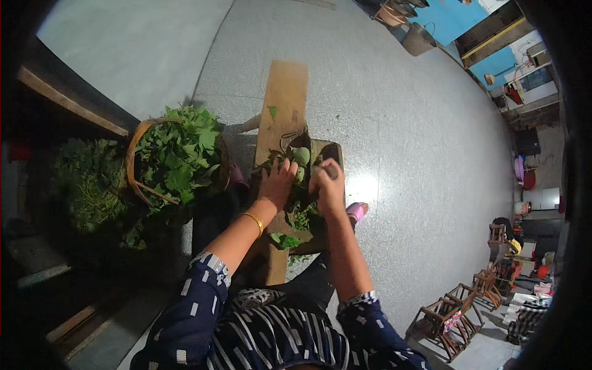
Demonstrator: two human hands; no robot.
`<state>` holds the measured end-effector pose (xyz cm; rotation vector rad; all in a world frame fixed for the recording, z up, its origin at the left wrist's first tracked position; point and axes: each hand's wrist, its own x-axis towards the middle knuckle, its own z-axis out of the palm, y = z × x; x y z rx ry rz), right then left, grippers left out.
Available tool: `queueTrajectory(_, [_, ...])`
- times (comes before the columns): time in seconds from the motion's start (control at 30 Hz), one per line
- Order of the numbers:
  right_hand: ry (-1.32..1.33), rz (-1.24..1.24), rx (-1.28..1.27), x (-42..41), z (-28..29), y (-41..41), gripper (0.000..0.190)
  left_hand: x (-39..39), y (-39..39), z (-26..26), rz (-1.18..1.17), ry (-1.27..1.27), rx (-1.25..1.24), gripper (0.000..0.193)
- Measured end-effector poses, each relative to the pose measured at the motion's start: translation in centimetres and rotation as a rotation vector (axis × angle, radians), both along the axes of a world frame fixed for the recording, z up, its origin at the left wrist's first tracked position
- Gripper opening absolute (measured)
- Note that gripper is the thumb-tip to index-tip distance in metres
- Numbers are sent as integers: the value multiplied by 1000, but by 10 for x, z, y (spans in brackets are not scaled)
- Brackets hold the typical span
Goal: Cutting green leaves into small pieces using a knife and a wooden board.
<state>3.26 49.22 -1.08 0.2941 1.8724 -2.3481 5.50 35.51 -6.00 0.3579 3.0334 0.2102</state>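
Observation:
My left hand [276,185], with a gold-coloured bangle at the wrist, lies over a bunch of leafy greens [301,157] and holds them down. Its fingers point away from me. Just to the right, my right hand [329,187] is closed around a dark handle [331,171], seemingly a knife's. A dark blade appears to run beside the greens, though shadow hides most of it. Under both hands is a wooden board [286,88], long and narrow. Cut greens [303,217] lie on the near side, with a loose leaf [284,240] closer to me.
At the left stands a basket [132,159] heaped with leaves [180,152], and more greens [92,185] lie in shadow beyond it. My foot in a pink slipper [356,211] is right of the board. Wooden chairs [444,319] and a metal bucket [418,39] stand farther off.

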Motion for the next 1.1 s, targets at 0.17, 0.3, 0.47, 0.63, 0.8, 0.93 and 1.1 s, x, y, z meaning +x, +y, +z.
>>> queueTrajectory(0.17, [-130,124,72,-100,77,-3,13,15,1,3,-75,2,15,53])
queueTrajectory(0.3, [-235,2,-45,-140,84,-7,14,-9,11,21,-40,-115,31,56])
queueTrajectory(0.47, [120,-124,101,-18,10,-24,8,-2,2,22,-28,-110,-22,54])
queueTrajectory(0.63, [-101,-26,14,-16,25,-11,11,0,4,2,-61,-195,45,56])
queueTrajectory(0.8, [-170,57,-4,-116,83,-6,10,7,12,2,-61,16,88,52])
queueTrajectory(0.93, [-143,-17,10,-111,79,-16,9,-9,13,6,-35,-97,-25,54])
queueTrajectory(1.1, [149,-18,183,9,10,-21,9,-8,5,8,-44,-170,25,54])
